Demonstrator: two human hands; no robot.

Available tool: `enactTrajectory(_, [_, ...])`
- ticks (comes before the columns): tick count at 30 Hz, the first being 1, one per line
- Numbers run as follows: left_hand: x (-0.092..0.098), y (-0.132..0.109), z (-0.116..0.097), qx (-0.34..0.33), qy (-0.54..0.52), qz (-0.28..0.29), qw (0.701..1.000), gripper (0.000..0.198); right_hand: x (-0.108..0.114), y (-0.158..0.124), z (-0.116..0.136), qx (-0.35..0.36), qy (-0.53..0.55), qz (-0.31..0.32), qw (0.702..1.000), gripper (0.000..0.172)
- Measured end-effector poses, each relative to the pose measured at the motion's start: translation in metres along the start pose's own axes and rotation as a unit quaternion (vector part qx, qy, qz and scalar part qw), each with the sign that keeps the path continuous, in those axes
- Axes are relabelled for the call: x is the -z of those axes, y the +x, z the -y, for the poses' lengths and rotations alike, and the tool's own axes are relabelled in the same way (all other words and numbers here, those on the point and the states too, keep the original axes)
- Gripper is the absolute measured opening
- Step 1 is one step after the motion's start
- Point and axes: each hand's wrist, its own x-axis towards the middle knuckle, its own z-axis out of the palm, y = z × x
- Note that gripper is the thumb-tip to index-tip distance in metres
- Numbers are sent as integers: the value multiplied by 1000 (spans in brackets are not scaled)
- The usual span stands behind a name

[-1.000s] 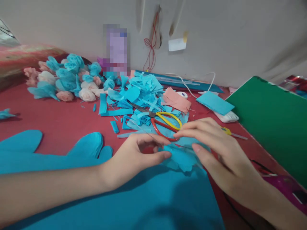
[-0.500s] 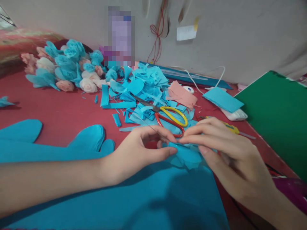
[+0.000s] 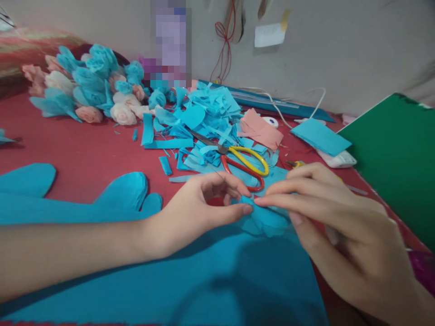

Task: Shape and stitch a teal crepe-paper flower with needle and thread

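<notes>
A blue crepe paper flower (image 3: 270, 222) with thin, layered petals is between my two hands. My left hand (image 3: 197, 208) pinches its left end between thumb and fingertips, and a thin dark line like a wire passes by its index finger. From the right, my right hand (image 3: 346, 231) has its long fingers and thumb closed at the petals, the fingertips close to those of the left. Behind the flower lie scissors (image 3: 249, 160) with one yellow and one red handle. Under my hands spreads a large blue paper sheet (image 3: 163, 290).
Blue paper scraps (image 3: 214, 108) pile up behind the scissors, beside folded pink paper (image 3: 261, 129). Finished paper flowers (image 3: 91, 86) lie at the back left. Cut blue petals (image 3: 124, 192) rest left. A green board (image 3: 390, 163) and a blue paper stack (image 3: 321, 136) are right.
My right hand has shifted slightly right, and its thumb has moved outward along the petals. My left hand keeps its pinch. The whole view has tilted a little.
</notes>
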Motion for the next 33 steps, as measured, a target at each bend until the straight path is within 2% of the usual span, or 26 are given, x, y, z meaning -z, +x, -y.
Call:
enactTrajectory(4, [1,0,2,1,2,3,1000,13,-1,1,0,24,-31,9,999,21])
enactTrajectory(8, [2,0,5,4,1,11,1000,14,-1,0,0,91,-132,6,987,23])
enactTrajectory(10, [2,1,5,6,1,13,1000,14,1,-1,0,110,-150,1,983,22])
enactTrajectory(14, [1,0,2,5,-4,8,1000,13,3,0,-2,85,-133,-16,987,25])
enactTrajectory(18, [0,0,1,9,-15,7,1000,11,0,0,-6,63,-108,12,992,29])
enactTrajectory(21, [1,0,2,7,-17,6,1000,11,-1,-2,-7,78,-113,27,990,27])
enactTrajectory(25, [1,0,3,11,-7,7,1000,11,1,-2,-5,143,-174,27,974,22])
enactTrajectory(28, [1,-1,3,7,-5,7,1000,11,2,-2,-4,161,-188,38,968,21])
enactTrajectory(30, [1,-1,3,2,-5,10,1000,10,2,-1,-4,147,-179,38,972,21])
enactTrajectory(33, [0,-1,1,-6,-8,15,1000,8,1,0,-5,104,-130,6,986,22])
